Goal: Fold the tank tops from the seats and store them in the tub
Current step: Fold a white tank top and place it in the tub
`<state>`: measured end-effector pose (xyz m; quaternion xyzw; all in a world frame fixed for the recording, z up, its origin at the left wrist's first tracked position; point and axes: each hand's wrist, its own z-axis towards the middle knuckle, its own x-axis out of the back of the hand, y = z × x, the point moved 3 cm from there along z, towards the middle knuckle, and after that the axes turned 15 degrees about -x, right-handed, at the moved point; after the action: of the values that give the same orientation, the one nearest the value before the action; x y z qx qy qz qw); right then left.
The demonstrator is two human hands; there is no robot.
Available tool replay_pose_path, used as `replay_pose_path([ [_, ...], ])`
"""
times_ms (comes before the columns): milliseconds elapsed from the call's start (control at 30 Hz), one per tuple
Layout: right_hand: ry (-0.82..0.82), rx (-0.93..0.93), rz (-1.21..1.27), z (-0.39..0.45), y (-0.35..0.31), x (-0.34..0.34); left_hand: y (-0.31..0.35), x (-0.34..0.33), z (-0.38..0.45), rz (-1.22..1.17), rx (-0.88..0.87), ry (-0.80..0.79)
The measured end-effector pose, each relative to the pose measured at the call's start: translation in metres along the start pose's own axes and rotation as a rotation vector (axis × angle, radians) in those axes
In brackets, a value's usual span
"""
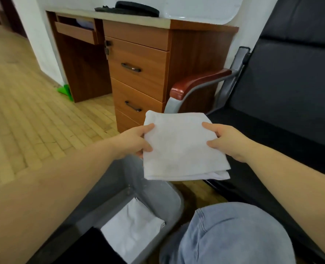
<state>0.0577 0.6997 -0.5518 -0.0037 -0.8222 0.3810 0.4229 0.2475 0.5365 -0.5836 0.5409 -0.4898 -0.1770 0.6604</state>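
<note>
Denim-covered knee (pixel 234 235) occupies the nearest position, at 5 o'clock in the head view. Just beside it, at 7 o'clock, stands the grey tub (pixel 158 193). Contents of the tub: one folded white garment (pixel 133 225) against the far wall and one black garment (pixel 89 246) nearer the camera; the two lie side by side.

Both bare forearms extend from the lower corners toward the centre. The left hand (pixel 137 140) grips the left edge of a folded white tank top (pixel 180 149), thumb on the upper face, remaining fingers curled beneath the fabric. The right hand (pixel 226 140) grips the right edge, with two digits visible on the upper face; the rest are hidden under the fabric. The tank top is folded to a compact rectangle, held roughly flat in the air, clear of all surfaces, above and slightly beyond the far rim of the tub. Layered edges show at its near right corner.

At 3 o'clock sits a black padded seat (pixel 283 103) with a red-brown wooden armrest (pixel 198 80) on a grey metal frame.

At 12 o'clock, beyond the tank top, stands a wooden desk (pixel 196 44) with a drawer stack (pixel 138 73) bearing dark handles. A dark object lies on the desktop; its type cannot be determined. Pale wood-block flooring (pixel 34 111) fills the 9 o'clock sector.
</note>
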Motion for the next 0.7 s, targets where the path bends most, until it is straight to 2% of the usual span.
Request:
replay_pose_path([
  [167, -0.068, 0.033, -0.022, 0.016, -0.029, -0.054, -0.045, 0.033, -0.023, -0.077, 0.091, 0.045],
  [400, -0.209, 0.074, -0.044, 0.028, -0.068, -0.132, -0.103, 0.069, -0.07, -0.175, 0.214, 0.2],
  [700, -0.418, 0.206, -0.063, 0.004, -0.11, -0.237, -0.162, 0.108, -0.161, -0.218, 0.365, 0.337],
])
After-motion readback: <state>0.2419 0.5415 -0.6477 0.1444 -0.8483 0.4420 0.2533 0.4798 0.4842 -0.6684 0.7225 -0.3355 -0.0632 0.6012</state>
